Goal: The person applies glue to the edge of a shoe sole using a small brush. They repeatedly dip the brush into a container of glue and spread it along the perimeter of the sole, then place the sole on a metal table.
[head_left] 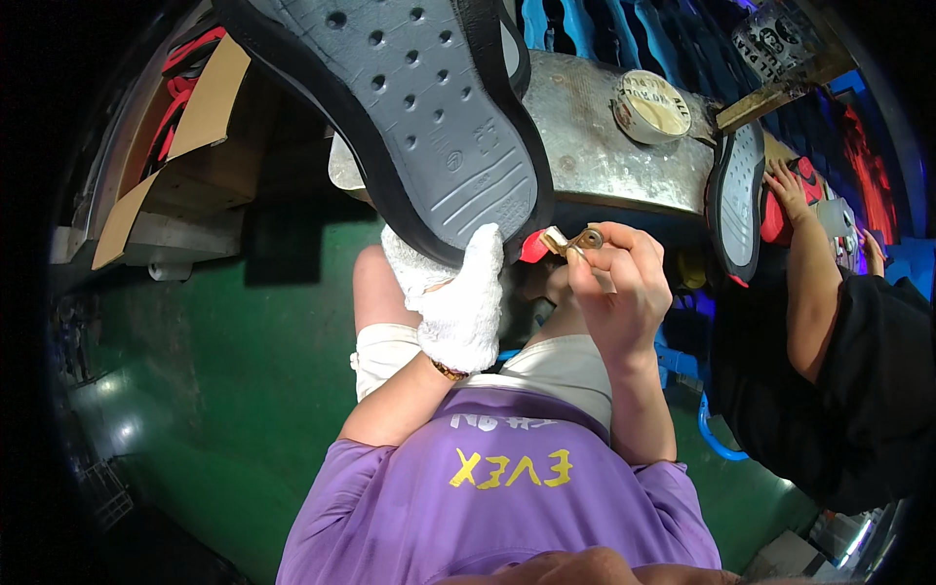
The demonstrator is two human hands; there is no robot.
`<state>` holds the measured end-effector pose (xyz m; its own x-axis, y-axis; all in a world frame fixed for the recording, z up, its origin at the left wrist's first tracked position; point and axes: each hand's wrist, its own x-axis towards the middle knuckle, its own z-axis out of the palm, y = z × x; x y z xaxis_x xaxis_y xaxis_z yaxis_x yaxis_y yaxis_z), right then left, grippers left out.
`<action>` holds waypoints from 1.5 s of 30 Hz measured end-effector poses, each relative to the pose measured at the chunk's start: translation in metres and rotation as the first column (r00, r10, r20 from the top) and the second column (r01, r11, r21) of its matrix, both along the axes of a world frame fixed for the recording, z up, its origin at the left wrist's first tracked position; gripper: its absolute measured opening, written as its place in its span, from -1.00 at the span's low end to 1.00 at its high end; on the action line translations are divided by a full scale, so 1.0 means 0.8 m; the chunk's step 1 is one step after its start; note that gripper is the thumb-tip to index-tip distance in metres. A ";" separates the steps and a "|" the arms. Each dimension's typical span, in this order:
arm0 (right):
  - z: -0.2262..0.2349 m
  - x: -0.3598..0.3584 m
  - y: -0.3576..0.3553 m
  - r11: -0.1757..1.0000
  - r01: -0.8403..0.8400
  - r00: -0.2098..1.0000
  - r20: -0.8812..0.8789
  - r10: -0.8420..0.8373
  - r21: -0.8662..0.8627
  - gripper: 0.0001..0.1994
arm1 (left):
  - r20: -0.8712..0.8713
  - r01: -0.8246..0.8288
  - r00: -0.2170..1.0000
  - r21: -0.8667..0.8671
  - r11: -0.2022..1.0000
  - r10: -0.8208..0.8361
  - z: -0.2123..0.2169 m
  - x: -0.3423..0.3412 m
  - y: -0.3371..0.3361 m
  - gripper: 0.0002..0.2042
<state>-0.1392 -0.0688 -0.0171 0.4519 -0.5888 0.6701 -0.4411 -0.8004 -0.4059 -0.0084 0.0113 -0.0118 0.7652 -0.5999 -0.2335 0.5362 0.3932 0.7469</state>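
Observation:
A large shoe sole (pixel 444 127), grey with round dimples and a black rim, fills the upper middle. My left hand (pixel 458 302), in a white knitted glove, grips its near end, thumb lying on the grey face. A small red tab (pixel 533 248) juts from the black rim at that end. Bare and closed, my right hand (pixel 624 283) pinches a small brass-coloured metal tool (pixel 583 240) with a round, pierced end. The tool's tip is right by the red tab; whether they touch I cannot tell. The glove hides part of the rim.
Behind the sole is a worn metal bench (pixel 595 161) with a tub (pixel 653 107) of pale contents. Another grey-and-black sole (pixel 736 200) leans at its right end. A co-worker's hand (pixel 790 190) reaches over red pieces. An open cardboard box (pixel 210 107) stands at left.

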 end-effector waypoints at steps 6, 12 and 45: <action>-0.004 -0.001 -0.001 0.992 0.123 0.992 -0.019 -0.122 0.043 -0.85 | 0.320 -0.107 0.943 0.023 0.994 0.094 -0.023 0.002 -0.001 -0.32; -0.007 -0.008 -0.004 0.992 0.093 0.992 0.081 -0.101 0.089 -0.85 | 0.363 -0.161 0.924 0.091 0.983 0.118 -0.025 0.001 -0.005 -0.32; -0.012 -0.023 -0.001 0.998 0.004 0.998 0.067 0.001 -0.069 -0.73 | 0.267 -0.036 0.964 0.071 0.997 0.016 -0.006 -0.012 -0.003 -0.44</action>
<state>-0.1580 -0.0693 -0.0265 0.4038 -0.5408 0.7379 -0.4157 -0.8270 -0.3786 -0.0177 0.0087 -0.0165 0.8210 -0.5674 -0.0632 0.3047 0.3419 0.8890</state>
